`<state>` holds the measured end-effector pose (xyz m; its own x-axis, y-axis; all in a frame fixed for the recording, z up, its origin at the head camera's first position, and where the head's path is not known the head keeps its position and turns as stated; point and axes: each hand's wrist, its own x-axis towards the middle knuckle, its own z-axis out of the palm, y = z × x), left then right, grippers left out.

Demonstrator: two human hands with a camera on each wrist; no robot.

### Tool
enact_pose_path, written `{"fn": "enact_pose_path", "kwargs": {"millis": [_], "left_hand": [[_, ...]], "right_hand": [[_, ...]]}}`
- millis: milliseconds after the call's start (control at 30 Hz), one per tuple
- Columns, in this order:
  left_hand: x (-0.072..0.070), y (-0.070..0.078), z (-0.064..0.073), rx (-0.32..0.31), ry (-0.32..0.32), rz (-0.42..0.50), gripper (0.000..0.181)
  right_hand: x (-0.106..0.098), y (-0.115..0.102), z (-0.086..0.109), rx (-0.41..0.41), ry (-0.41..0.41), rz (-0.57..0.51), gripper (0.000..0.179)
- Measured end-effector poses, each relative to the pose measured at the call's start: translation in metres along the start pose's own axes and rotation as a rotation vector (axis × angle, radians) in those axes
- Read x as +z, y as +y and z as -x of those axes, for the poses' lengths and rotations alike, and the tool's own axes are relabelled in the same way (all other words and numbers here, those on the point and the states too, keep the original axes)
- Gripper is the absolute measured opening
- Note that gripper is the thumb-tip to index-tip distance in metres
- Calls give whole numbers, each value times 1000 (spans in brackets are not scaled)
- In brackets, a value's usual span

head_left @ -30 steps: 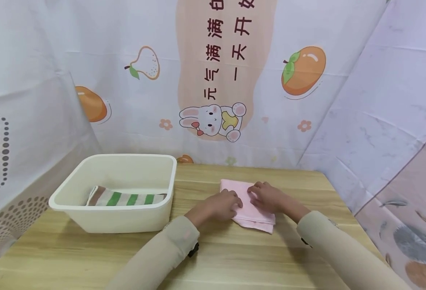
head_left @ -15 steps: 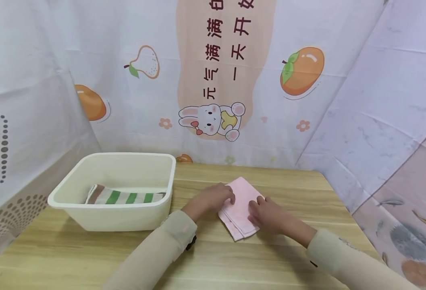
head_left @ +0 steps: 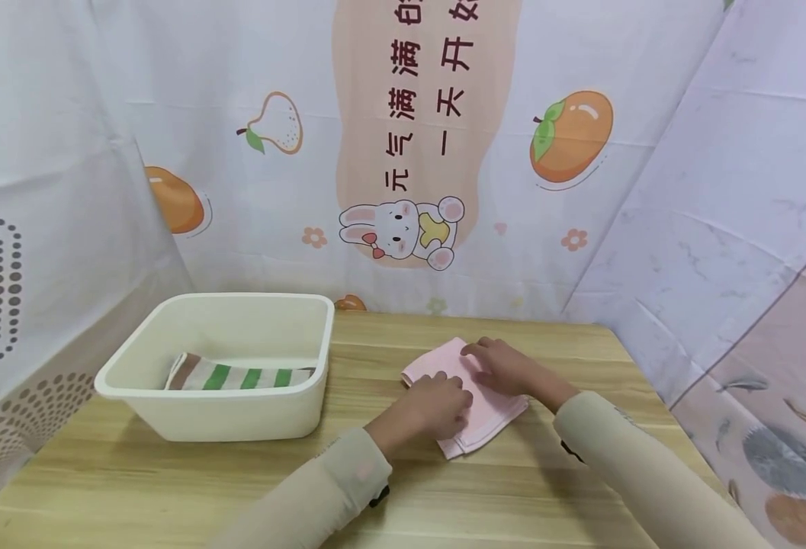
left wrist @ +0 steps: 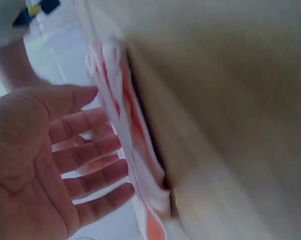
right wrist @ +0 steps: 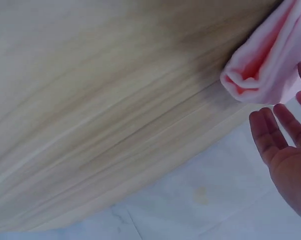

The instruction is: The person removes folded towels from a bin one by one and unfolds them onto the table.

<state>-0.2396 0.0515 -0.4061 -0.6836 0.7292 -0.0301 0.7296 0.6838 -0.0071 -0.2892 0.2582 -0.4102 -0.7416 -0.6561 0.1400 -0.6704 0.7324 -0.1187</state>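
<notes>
A folded pink towel (head_left: pixel 488 415) lies turned at an angle on the wooden table. Its near-left part is under my left hand (head_left: pixel 435 404), whose fingers spread loosely over the cloth. Across the far right side reaches my right hand (head_left: pixel 505 367), fingertips on the upper surface. In the left wrist view, the left fingers (left wrist: pixel 98 147) are extended against the towel's layered edge (left wrist: pixel 121 112). The right wrist view has the relaxed right fingers (right wrist: pixel 265 132) right beside a folded corner of the towel (right wrist: pixel 275 65).
Left of the towel stands a white plastic basin (head_left: pixel 217 415). A brown, green and white striped cloth (head_left: pixel 248 378) lies in it. Printed curtains (head_left: pixel 272 221) enclose the wooden table (head_left: pixel 169 488) at the back and sides.
The towel has been turned on the table. Since half a second ago, my left hand has come nearer and rightward over the cloth, while my right hand has shifted toward its far side.
</notes>
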Motion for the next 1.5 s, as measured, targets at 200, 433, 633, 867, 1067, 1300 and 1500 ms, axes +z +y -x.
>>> {"fn": "enact_pose_path", "kwargs": {"millis": [200,433,633,867,1067,1300,1500], "left_hand": [[3,4,5,-32,-36,25,24],[4,-22,10,22,-78,126,28],[3,-46,20,75,-104,266,33],[2,-63,31,105,-101,343,37],[4,-62,35,109,-82,345,36],[12,-65,45,39,71,387,32],[16,-66,57,-156,156,519,31]], "right_hand": [[0,0,-4,31,-68,-48,31],[3,-13,10,17,-44,-63,30],[7,-39,33,13,16,-48,30],[7,-61,49,32,20,-90,32],[6,-55,44,-22,13,-60,31],[-6,-50,10,-47,29,-30,36],[-14,-51,-32,-40,-26,-33,38]]}}
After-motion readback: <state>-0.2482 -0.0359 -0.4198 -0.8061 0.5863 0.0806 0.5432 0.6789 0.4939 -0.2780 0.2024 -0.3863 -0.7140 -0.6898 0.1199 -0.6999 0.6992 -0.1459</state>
